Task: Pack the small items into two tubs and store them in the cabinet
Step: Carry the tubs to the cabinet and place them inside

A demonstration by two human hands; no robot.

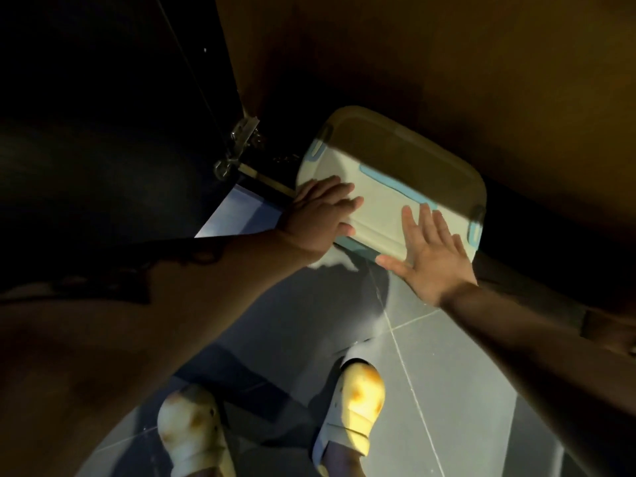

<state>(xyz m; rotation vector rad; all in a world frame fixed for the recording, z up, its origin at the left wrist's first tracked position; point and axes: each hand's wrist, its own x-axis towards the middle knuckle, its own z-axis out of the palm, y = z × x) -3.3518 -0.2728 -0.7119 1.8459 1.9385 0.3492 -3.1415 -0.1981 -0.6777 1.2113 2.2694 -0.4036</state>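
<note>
- Your left hand (pixel 323 215) lies flat with straight fingers on the near left part of the tub (pixel 389 187); your right hand (pixel 430 249) is spread flat on its near right edge.
- The lidded tub sits half inside the low cabinet (pixel 413 63), its far part in shadow.
- If you push unevenly, the tub may turn and catch the door hinge (pixel 241 142) at the left.
- The inside is dark, so you cannot tell what blocks it.

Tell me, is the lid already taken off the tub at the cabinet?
No, the white lid with blue clips covers the tub, and the left hand and the right hand press flat on it.
</note>
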